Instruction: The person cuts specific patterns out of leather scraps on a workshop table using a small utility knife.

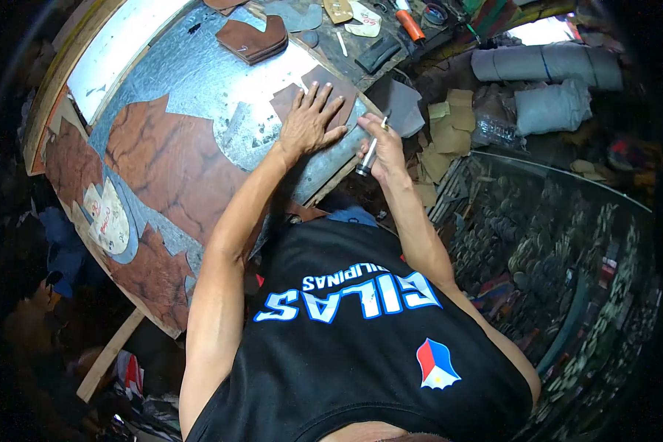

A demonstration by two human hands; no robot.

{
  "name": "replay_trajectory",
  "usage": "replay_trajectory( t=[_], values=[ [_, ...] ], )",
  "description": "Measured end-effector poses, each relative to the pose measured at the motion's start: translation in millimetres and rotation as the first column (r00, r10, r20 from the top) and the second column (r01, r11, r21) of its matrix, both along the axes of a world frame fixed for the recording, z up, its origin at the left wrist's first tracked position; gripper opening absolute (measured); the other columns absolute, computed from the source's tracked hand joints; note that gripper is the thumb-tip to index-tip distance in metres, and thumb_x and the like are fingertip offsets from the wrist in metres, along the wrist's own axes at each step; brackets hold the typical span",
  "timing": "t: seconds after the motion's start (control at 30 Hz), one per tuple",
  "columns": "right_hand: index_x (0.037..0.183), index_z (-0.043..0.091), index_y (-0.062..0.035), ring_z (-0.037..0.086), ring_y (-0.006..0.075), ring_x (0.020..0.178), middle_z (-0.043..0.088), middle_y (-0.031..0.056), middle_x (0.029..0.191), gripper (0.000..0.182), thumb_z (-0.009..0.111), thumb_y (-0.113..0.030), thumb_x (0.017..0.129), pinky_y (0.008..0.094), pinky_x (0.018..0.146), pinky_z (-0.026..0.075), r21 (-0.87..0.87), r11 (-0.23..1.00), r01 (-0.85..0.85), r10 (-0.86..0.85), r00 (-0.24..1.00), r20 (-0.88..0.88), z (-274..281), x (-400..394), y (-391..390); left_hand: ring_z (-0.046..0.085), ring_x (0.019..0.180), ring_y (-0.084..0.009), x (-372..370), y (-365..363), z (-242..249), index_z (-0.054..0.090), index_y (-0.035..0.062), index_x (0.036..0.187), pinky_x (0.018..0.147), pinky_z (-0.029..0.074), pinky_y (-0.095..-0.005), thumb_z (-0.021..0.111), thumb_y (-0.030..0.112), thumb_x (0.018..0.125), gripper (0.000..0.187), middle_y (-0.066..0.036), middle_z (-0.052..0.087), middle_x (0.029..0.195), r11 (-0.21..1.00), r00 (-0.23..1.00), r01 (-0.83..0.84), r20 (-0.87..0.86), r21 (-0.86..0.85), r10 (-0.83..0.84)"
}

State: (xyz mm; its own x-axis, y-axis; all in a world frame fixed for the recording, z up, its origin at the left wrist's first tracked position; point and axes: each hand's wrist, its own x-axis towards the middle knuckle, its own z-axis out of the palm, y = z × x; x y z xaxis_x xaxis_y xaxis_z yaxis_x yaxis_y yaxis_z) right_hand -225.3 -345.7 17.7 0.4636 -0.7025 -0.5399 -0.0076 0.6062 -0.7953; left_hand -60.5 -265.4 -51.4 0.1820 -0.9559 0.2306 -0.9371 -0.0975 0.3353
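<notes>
Presently, upper centre: left hand (308,124), spread wide, is pressing brown piece (344,88) (likely light, pliable; best lifted by an edge), right hand (387,151) is gripping silver tool (369,157).

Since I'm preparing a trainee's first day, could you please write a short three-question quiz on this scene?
1. True or false: the left hand is spread over a brown piece.
2. Where is the slim tool? (a) under the left hand (b) in the right hand (c) on the floor
3. Fill in: the person's shirt is mainly ____ in colour.
Key: 1 true; 2 b; 3 black.
</notes>
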Motion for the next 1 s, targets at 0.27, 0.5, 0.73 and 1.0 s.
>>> replay_trajectory(
  t=[0.27,0.5,0.73,1.0],
  values=[
    [0.093,0.059,-0.0013,0.047,0.0103,0.043,0.051,0.0011,0.062,0.015,0.064,-0.015,0.089,0.0284,0.038,0.039,-0.215,0.943,-0.253,0.220,0.961,-0.166,-20,27,-34,0.019,0.146,-0.0391,2,1,2,0.036,0.0133,0.149,0.117,0.016,-0.0531,0.044,0.058,0.094,0.072,-0.017,0.024,0.157,0.999,0.998,0.009,-0.060,0.040,-0.007],
    [0.092,0.060,-0.0019,0.048,0.0082,0.045,0.052,-0.0011,0.062,0.014,0.064,-0.015,0.089,0.0253,0.040,0.040,-0.242,0.941,-0.235,0.150,0.935,-0.322,10,-36,-54,0.016,0.147,-0.0386,0,-1,-1,0.036,0.0158,0.149,0.118,0.014,-0.0540,0.040,0.063,0.092,0.074,-0.016,0.025,0.158,0.989,0.997,0.004,-0.074,0.148,0.007],
    [0.112,0.055,0.0018,0.057,0.0115,0.059,0.057,0.0033,0.075,0.030,0.067,-0.013,0.089,0.0259,0.047,0.048,-0.260,0.965,-0.045,-0.002,0.984,-0.176,33,-107,-47,0.024,0.143,-0.0409,3,6,0,0.046,0.0138,0.143,0.116,0.017,-0.0553,0.048,0.066,0.088,0.076,-0.019,0.035,0.152,0.993,0.988,0.006,-0.154,-0.122,-0.025],
    [0.124,0.054,0.0021,0.061,0.0120,0.062,0.062,0.0056,0.081,0.039,0.066,-0.011,0.089,0.0244,0.050,0.049,-0.293,0.931,-0.219,0.195,0.975,-0.110,28,-92,9,0.023,0.142,-0.0447,83,179,14,0.044,0.0058,0.142,0.116,0.015,-0.0558,0.053,0.052,0.091,0.069,-0.026,0.031,0.151,0.822,0.820,-0.566,-0.061,0.061,0.569]
  ],
)
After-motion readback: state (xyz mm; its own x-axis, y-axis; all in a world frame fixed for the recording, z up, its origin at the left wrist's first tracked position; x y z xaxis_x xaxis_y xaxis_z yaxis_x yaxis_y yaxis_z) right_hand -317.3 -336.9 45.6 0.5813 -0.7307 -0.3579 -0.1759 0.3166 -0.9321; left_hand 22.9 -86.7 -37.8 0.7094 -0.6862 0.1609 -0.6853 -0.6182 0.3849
